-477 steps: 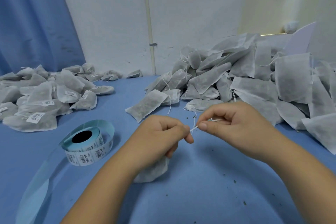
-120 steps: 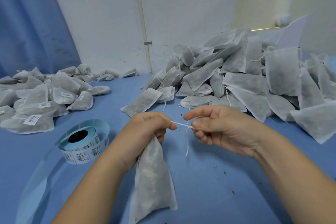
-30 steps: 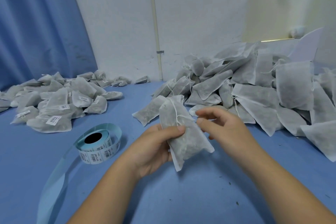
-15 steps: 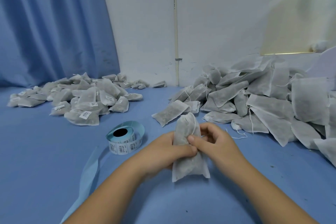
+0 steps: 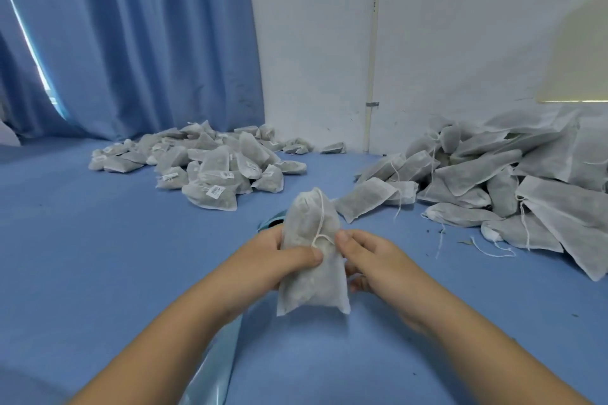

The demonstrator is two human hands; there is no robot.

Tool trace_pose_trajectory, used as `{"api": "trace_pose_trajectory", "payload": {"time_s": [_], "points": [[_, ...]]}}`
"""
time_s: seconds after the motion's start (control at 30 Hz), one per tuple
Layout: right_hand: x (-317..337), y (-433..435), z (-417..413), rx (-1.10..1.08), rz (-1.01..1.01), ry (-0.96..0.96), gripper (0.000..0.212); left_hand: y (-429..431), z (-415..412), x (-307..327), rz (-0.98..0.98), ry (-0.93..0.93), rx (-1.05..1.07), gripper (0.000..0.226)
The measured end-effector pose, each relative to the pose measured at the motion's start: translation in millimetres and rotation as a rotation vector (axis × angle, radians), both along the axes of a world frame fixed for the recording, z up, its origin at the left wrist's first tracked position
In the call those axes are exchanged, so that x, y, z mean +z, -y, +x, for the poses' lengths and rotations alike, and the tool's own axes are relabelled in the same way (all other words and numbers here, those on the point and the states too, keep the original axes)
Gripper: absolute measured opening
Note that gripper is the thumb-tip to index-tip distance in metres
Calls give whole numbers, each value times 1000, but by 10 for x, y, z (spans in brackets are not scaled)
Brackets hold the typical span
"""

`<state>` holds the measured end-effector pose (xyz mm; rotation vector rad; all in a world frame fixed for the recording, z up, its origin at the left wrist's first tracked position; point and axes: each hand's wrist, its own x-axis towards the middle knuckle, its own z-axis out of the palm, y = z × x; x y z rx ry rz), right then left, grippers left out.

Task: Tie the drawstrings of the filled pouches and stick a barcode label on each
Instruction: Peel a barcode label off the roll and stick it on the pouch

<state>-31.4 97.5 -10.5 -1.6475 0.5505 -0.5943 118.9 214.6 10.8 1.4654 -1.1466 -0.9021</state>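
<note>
The pouch (image 5: 312,273) stands upright, neck uppermost, pinched at its sides by the left hand (image 5: 279,260) and right hand (image 5: 371,260), thumbs on its front, while the label roll (image 5: 270,223), mostly hidden, seems to lie just beyond the left hand.

A blue curtain (image 5: 131,43) hangs beside the white wall (image 5: 312,43).

Blue table (image 5: 98,256): two pouch piles (image 5: 210,171), (image 5: 500,181).

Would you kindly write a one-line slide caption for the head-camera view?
A cinched, filled white fabric pouch gripped by the left hand and right hand over the blue table.
</note>
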Motion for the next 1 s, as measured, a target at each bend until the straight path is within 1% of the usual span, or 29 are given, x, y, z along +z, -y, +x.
{"api": "trace_pose_trajectory", "payload": {"time_s": [0.03,0.1,0.2,0.3,0.4,0.5,0.57,0.6,0.67,0.73,0.8,0.9,1.0], "points": [[-14,-10,66,-18,-9,-15,45,-44,96,-8,-30,-37,64,41],[-43,-7,186,-75,-44,-50,30,-125,311,-22,-120,-153,202,31],[-33,36,375,-172,-99,-75,19,-228,659,-69,-192,-316,384,22],[74,116,620,-257,-122,-97,19,-298,914,-173,-171,-417,490,22],[207,153,946,-245,-72,-159,24,-301,1055,-292,-132,-479,550,23],[241,124,1243,-260,-48,-284,35,-236,1062,-353,-98,-537,553,21],[208,98,1395,-287,-31,-341,42,-196,1047,-375,-88,-538,522,23],[186,93,1446,-294,-15,-354,41,-183,1038,-385,-87,-524,499,28],[148,99,1505,-299,18,-363,32,-171,1025,-410,-73,-481,447,38],[129,113,1529,-296,59,-353,21,-173,1020,-439,-47,-464,416,32],[121,123,1529,-286,90,-337,20,-174,1025,-476,-29,-497,388,26],[124,140,1483,-255,133,-266,20,-176,1054,-512,-14,-540,338,31],[104,175,1360,-192,250,-128,16,-196,1087,-495,-12,-601,248,35]]}}
